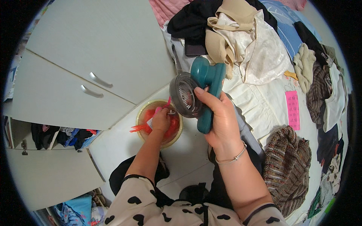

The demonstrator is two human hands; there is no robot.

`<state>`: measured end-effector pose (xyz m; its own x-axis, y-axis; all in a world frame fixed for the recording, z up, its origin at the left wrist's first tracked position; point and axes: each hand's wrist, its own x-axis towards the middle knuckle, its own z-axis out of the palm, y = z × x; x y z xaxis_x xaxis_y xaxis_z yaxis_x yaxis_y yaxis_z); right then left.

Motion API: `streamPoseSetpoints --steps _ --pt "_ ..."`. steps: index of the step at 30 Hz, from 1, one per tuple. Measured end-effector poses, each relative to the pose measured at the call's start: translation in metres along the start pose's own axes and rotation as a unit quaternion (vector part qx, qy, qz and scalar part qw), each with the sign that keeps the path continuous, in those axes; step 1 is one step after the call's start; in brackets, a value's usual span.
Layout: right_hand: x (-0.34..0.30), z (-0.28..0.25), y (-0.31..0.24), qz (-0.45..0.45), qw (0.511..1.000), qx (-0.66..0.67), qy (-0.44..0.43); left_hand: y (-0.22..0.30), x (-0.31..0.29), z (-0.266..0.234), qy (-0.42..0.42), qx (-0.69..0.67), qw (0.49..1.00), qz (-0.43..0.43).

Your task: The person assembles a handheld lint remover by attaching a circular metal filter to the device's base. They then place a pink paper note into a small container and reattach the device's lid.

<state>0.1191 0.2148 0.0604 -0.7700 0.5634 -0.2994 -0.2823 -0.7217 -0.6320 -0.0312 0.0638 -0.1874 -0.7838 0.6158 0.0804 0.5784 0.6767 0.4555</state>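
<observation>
My right hand is closed round a teal fabric shaver, held up in front of me. Its round grey head with a perforated metal guard faces left, and my thumb lies by the rim. Lower and further left, my left hand reaches over a round bin with a pale yellow rim and a red bag inside. Its fingers are pinched together beside something pink and a small whitish piece; what exactly they hold is hard to make out.
White cabinet doors with two metal handles stand at left, above open shelves of folded clothes. On the bed at right lie a cream satin garment, a brown knit, a pink paper strip and other clothes. A dark cord hangs behind the shaver.
</observation>
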Motion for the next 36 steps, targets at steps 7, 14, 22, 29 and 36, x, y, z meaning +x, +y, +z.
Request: streamPoseSetpoints --steps 7,14,22,29,36 --pt "-0.004 0.000 -0.001 0.021 0.999 -0.026 -0.002 -0.024 -0.011 -0.029 0.021 -0.278 0.956 -0.088" --pt "0.001 -0.006 0.007 0.029 0.999 -0.024 -0.030 0.005 -0.022 -0.115 -0.030 -0.638 0.728 -0.249" --pt "-0.003 -0.006 0.016 0.096 0.994 -0.028 -0.035 0.060 -0.058 -0.208 -0.043 -0.728 0.658 -0.189" --pt "-0.007 -0.004 0.024 0.136 0.990 -0.041 -0.009 0.067 -0.073 -0.219 -0.058 -0.802 0.575 -0.150" --pt "-0.004 -0.008 0.029 0.166 0.986 -0.011 -0.008 0.073 -0.097 -0.247 -0.043 -0.750 0.656 -0.075"
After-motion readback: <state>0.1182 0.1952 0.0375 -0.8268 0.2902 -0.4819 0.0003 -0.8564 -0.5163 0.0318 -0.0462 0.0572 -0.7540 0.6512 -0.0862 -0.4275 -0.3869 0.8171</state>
